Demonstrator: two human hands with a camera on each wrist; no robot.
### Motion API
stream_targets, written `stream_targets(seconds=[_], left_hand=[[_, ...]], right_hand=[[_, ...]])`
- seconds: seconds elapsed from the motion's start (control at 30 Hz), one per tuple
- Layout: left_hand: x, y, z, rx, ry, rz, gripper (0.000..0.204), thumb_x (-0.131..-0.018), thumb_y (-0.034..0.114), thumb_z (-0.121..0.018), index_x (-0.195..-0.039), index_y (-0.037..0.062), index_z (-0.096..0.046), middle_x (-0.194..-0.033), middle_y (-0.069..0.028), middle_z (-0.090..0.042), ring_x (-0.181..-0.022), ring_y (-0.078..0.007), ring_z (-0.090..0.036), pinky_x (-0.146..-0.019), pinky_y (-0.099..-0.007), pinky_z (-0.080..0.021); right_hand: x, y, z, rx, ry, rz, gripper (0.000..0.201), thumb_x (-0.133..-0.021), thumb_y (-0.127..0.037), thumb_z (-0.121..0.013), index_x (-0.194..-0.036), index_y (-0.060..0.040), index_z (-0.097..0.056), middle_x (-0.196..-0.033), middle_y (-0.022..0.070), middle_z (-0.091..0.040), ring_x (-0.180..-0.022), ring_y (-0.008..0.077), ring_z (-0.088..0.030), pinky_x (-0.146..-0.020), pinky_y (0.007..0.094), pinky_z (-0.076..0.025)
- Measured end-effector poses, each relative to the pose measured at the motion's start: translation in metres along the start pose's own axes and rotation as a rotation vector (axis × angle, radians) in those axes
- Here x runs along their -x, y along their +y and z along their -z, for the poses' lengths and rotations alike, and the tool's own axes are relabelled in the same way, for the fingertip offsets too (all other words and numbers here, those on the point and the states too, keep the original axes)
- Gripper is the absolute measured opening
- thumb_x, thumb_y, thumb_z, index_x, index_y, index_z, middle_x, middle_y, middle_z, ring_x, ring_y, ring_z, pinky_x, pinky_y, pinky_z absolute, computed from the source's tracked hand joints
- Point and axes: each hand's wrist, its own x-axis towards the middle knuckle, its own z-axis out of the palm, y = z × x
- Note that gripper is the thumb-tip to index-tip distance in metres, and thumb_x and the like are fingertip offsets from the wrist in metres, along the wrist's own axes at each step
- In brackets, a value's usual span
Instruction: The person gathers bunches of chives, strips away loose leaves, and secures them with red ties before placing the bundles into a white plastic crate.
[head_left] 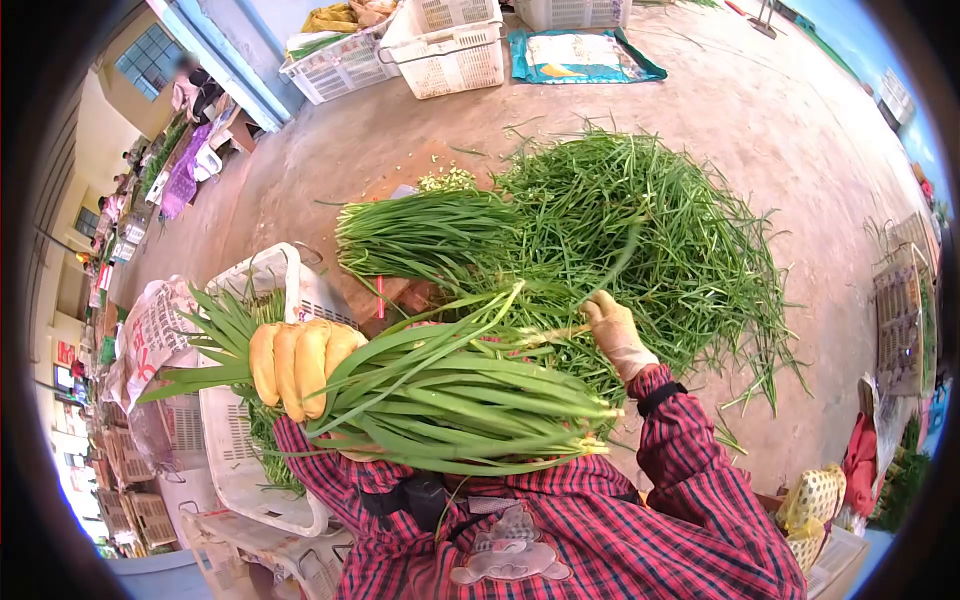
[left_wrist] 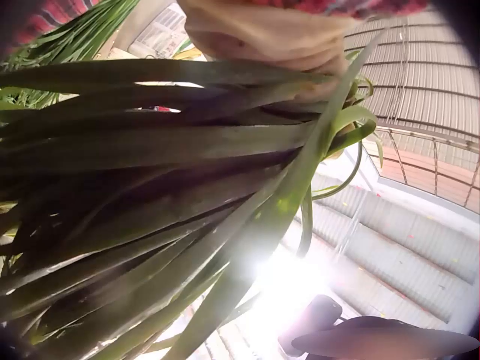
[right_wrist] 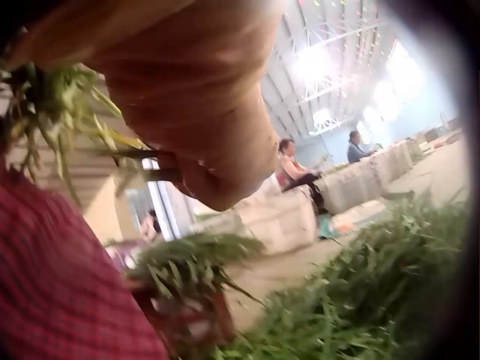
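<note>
Leek bundle (head_left: 450, 400) held level, long axis 3-to-9 o'clock, cut ends at 3. Gripped by left hand (head_left: 300, 365); single leaf (head_left: 520, 335) pinched by right hand (head_left: 612, 330).

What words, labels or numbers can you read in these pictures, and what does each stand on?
None can be read.
White printed sack beside the white plastic crate: red print, too blurred.
White-and-teal sheet on the concrete floor: markings too small.

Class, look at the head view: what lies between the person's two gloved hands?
Between the left hand and right hand stretches the bunch of green leaves that the left hand grips; the head view shows this.
</note>
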Motion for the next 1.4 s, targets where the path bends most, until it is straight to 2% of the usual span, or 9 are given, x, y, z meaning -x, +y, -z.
stream_targets(seconds=[0.07,0.2,0.27,0.5,0.6,0.77,1.03,1.17,1.4], left_hand=[[-0.003,0.000,-0.001,0.000,-0.044,0.008,0.026,-0.097,0.011,-0.049,-0.072,0.0161,-0.050,-0.061,0.0015,-0.055,-0.059,-0.0117,-0.052,-0.062,-0.0262,-0.041],[-0.004,-0.002,-0.004,0.005,-0.108,0.036,0.025,-0.096,0.010,-0.050,-0.072,0.0156,-0.050,-0.062,0.0010,-0.057,-0.059,-0.0120,-0.053,-0.063,-0.0265,-0.042],[-0.008,-0.006,-0.003,0.017,-0.151,0.052,0.025,-0.096,0.010,-0.050,-0.072,0.0153,-0.050,-0.062,0.0007,-0.058,-0.059,-0.0121,-0.054,-0.063,-0.0266,-0.042],[-0.008,0.001,-0.007,-0.027,-0.216,0.089,0.019,-0.094,0.007,-0.051,-0.075,0.0105,-0.055,-0.068,-0.0041,-0.065,-0.068,-0.0155,-0.062,-0.066,-0.0274,-0.047],[-0.006,-0.006,-0.015,-0.006,-0.135,0.009,0.017,-0.092,0.006,-0.052,-0.075,0.0101,-0.057,-0.068,-0.0043,-0.065,-0.065,-0.0162,-0.062,-0.063,-0.0269,-0.047],[-0.010,-0.008,-0.011,0.081,-0.296,-0.158,0.012,-0.090,0.007,-0.056,-0.078,0.0077,-0.059,-0.074,-0.0084,-0.068,-0.067,-0.0189,-0.064,-0.059,-0.0261,-0.046],[-0.026,-0.027,0.005,-0.022,-0.728,0.304,0.053,-0.101,0.057,-0.044,-0.100,0.0080,-0.064,-0.091,-0.0104,-0.070,-0.081,-0.0236,-0.066,-0.067,-0.0336,-0.045],[-0.020,-0.005,-0.014,0.044,-0.585,0.162,0.032,-0.100,0.033,-0.055,-0.092,0.0034,-0.063,-0.091,-0.0143,-0.068,-0.079,-0.0275,-0.067,-0.065,-0.0332,-0.046],[-0.020,-0.012,-0.017,0.018,-0.560,0.246,0.005,-0.087,0.006,-0.062,-0.085,0.0015,-0.063,-0.080,-0.0155,-0.068,-0.073,-0.0293,-0.067,-0.059,-0.0348,-0.049]], right_hand=[[0.001,0.029,0.012,0.120,-0.121,-0.235,0.027,-0.095,-0.025,-0.062,-0.111,-0.0053,-0.066,-0.096,0.0194,-0.071,-0.089,0.0351,-0.070,-0.080,0.0442,-0.054],[0.026,-0.060,0.037,-0.096,-0.330,0.211,0.030,-0.098,-0.024,-0.061,-0.122,-0.0061,-0.065,-0.122,0.0138,-0.066,-0.114,0.0244,-0.062,-0.100,0.0333,-0.048],[0.030,-0.092,0.046,-0.718,-0.585,0.038,0.035,-0.098,-0.024,-0.063,-0.126,-0.0040,-0.062,-0.125,0.0093,-0.065,-0.117,0.0209,-0.059,-0.103,0.0331,-0.045],[0.046,-0.182,0.036,-0.914,-0.766,0.150,0.019,-0.094,-0.016,-0.069,-0.108,-0.0063,-0.060,-0.112,0.0048,-0.067,-0.107,0.0144,-0.060,-0.098,0.0322,-0.046],[0.062,-0.189,0.045,-1.278,-0.631,-0.178,0.016,-0.097,-0.013,-0.062,-0.108,-0.0085,-0.052,-0.094,0.0100,-0.069,-0.100,0.0274,-0.067,-0.095,0.0389,-0.050],[0.043,-0.098,0.050,-1.394,-0.417,-0.128,0.015,-0.101,-0.021,-0.058,-0.108,-0.0091,-0.052,-0.067,-0.0052,-0.032,-0.056,0.0079,-0.030,-0.049,0.0241,-0.025],[0.015,-0.038,0.018,-1.200,-0.181,-0.263,0.013,-0.102,-0.019,-0.055,-0.101,-0.0067,-0.057,-0.067,-0.0061,-0.041,-0.053,0.0040,-0.034,-0.047,0.0199,-0.027],[-0.002,0.029,0.032,-1.098,0.003,-0.405,0.022,-0.105,-0.029,-0.051,-0.107,-0.0083,-0.059,-0.066,-0.0052,-0.044,-0.053,0.0057,-0.039,-0.047,0.0236,-0.033],[0.027,-0.086,0.042,-1.161,-0.850,-0.297,0.067,-0.101,-0.057,-0.041,-0.141,-0.0044,-0.051,-0.136,0.0078,-0.057,-0.095,0.0143,-0.062,-0.086,0.0312,-0.050]])
